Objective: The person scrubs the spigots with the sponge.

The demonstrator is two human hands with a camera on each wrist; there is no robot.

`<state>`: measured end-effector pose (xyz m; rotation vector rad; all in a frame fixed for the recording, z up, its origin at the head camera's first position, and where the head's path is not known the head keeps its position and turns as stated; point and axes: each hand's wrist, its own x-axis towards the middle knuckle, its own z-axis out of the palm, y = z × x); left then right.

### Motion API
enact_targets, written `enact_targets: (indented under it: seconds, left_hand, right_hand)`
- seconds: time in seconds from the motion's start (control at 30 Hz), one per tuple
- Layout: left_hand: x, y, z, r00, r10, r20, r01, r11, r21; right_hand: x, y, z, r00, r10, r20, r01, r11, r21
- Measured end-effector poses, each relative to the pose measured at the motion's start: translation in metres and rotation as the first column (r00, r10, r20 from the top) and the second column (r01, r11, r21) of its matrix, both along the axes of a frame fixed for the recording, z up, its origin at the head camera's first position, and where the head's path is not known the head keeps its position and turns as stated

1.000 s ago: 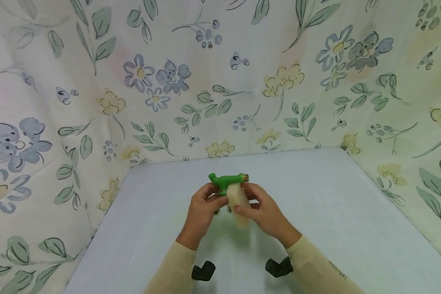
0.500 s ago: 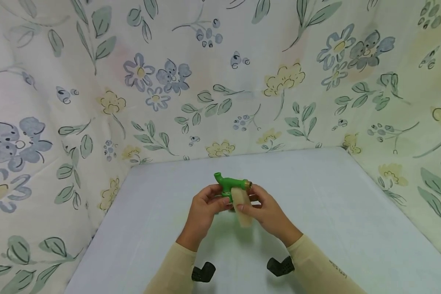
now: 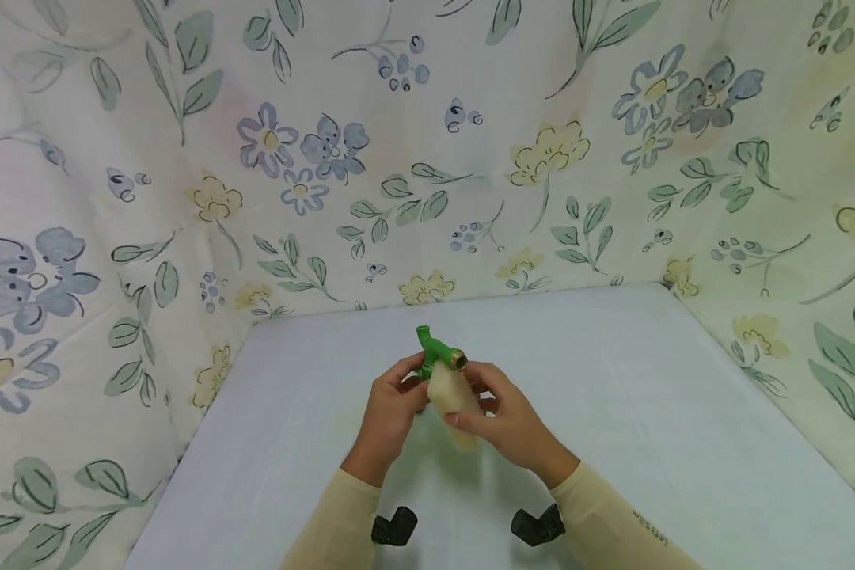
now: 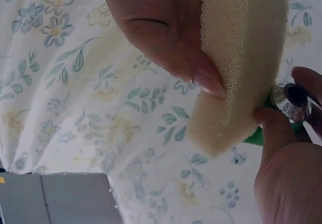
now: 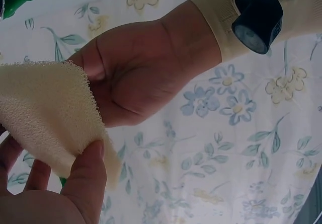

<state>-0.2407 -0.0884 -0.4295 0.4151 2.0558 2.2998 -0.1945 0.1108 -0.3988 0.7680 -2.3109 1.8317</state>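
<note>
Poking in from the left is my cream sleeve (image 3: 338, 522), over the pale table (image 3: 299, 396), then my left hand (image 3: 390, 408), fingers curled onto the green tap (image 3: 438, 348). Can't tell exactly which bit they're gripping, since the hand and the sponge cover the lower half. The tap looks to be up off the table, between my two hands, spout pointing up and away, brass threaded end (image 3: 459, 361) angled toward me and to the right. Next along is the pale sponge (image 3: 452, 396), slanting down from just under that brass end, and it looks like it's touching the tap. Then my right hand (image 3: 516, 423), thumb on the sponge's near face and the other fingers behind, so that's a proper pinch. My take on doing this bit well: let the left fingers do the steadying and turning, so each side of the tap gets offered to the sponge, while the right does light pressure and short strokes. I'd leave a good edge of sponge sticking out so it bends round the curves. Biggest risk imo is pushing so hard the sponge buckles or the tap twists loose.
</note>
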Motion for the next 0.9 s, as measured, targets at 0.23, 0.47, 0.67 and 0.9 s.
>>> enact_targets:
  seconds: [0.23,0.47,0.67,0.9]
  left_hand:
    - [0.001,0.001,0.001,1.000,-0.007,0.004,0.007,0.999,0.032]
    - [0.004,0.002,0.002,0.991,-0.132,-0.013,0.132,0.989,0.069]
    - [0.006,0.001,0.002,0.984,-0.174,-0.042,0.177,0.982,0.059]
    - [0.002,0.000,-0.002,0.993,-0.113,-0.029,0.114,0.993,0.035]
  right_hand:
    - [-0.006,0.001,-0.005,1.000,-0.026,0.011,0.027,1.000,-0.013]
    - [-0.030,0.013,-0.032,0.985,-0.116,0.127,0.115,0.993,0.016]
    - [-0.033,0.017,-0.037,0.983,-0.097,0.158,0.097,0.995,0.010]
    - [-0.030,0.012,-0.037,0.994,-0.043,0.100,0.045,0.999,-0.014]
